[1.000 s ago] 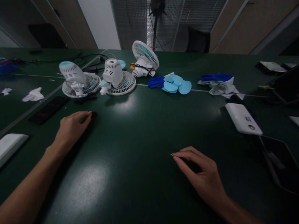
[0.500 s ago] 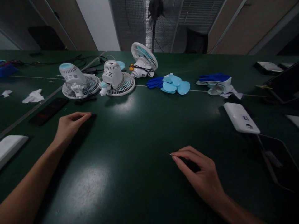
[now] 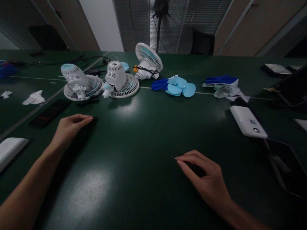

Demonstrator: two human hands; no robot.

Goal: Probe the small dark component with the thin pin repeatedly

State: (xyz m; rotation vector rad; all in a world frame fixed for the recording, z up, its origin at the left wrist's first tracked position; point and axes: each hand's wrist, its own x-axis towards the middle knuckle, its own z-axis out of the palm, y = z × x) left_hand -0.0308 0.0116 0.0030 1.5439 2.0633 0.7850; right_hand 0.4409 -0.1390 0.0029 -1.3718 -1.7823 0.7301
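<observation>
My left hand is over the left part of the green table, thumb and fingers pinched at a small dark thing that I cannot make out. Right of centre, my right hand pinches a thin piece with a shiny metal tip; most of it is hidden by the fingers. A dark phone-like slab lies beyond my left hand. Two white fan heads, a left one and a middle one, rest grille-down past it.
A third white fan leans farther back. Light-blue fan blades touch blue gloves; more gloves lie to the right. A white power bank-like box and a dark tablet-like slab are at right, crumpled tissue at left.
Both hands hold nearly the same pose and place. The small dark thing at my left fingertips shows less now. The view has shifted very slightly.
</observation>
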